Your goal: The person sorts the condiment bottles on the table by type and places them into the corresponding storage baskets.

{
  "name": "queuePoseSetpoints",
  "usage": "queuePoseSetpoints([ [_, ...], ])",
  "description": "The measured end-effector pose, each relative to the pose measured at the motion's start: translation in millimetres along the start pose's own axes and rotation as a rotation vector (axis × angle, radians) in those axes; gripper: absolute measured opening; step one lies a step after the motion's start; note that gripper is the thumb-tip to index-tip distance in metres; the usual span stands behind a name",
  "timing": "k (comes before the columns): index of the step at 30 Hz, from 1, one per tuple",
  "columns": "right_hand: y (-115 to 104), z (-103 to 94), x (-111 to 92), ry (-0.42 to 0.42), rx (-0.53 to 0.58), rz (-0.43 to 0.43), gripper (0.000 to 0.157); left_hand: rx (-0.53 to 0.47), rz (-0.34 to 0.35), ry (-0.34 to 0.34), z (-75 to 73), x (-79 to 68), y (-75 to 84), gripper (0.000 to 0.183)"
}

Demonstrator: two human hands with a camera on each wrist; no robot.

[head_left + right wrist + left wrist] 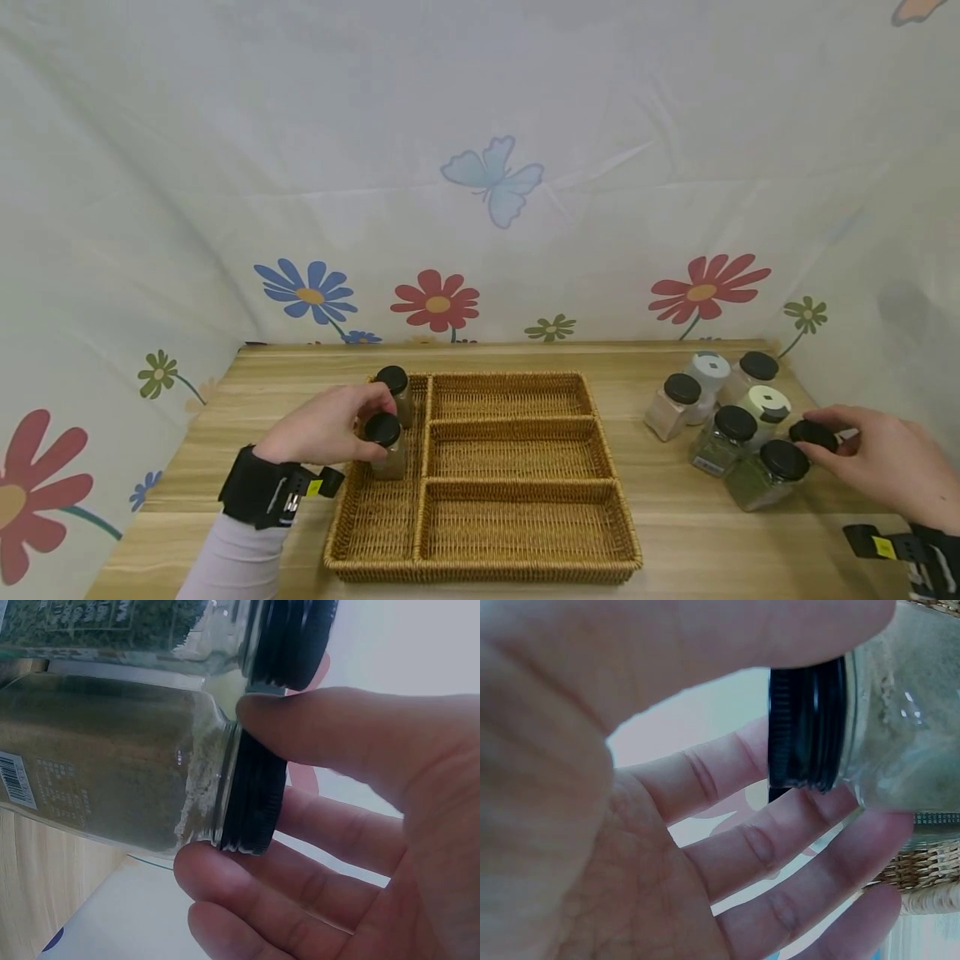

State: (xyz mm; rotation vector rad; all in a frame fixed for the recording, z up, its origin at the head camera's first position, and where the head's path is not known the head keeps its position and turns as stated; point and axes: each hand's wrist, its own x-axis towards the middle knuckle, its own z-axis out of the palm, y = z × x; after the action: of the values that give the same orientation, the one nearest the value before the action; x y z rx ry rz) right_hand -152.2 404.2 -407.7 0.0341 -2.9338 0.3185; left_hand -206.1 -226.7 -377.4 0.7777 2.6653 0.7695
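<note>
My left hand (326, 427) grips a clear spice jar (387, 457) by its black lid, inside the long left compartment of the wicker tray (480, 570). In the left wrist view, thumb and fingers lie on either side of that jar's neck (851, 727). Just behind it, in the same compartment, stands another black-lidded jar (400, 398). At the far right my right hand (892, 462) pinches the black lid (813, 435) of a jar of brown powder (112, 761). Right beside that one is a jar of green herbs (756, 485).
Several more jars cluster on the right of the wooden table (675, 542): a black-lidded herb jar (718, 446), a pale pink powder jar (667, 412) and a white-lidded jar (708, 379). A flowered curtain (360, 208) hangs behind. Three compartments fill the tray's right side.
</note>
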Motion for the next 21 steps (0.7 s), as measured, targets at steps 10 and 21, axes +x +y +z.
queuePoseSetpoints([
  [10,0.4,0.7,1.9,-0.01,-0.002,0.009,0.044,0.027,-0.006,0.011,2.0,-0.3,0.1,0.043],
  [21,0.2,-0.3,-1.4,0.034,0.024,0.029,0.046,0.035,-0.008,0.027,2.6,0.5,2.5,0.044],
])
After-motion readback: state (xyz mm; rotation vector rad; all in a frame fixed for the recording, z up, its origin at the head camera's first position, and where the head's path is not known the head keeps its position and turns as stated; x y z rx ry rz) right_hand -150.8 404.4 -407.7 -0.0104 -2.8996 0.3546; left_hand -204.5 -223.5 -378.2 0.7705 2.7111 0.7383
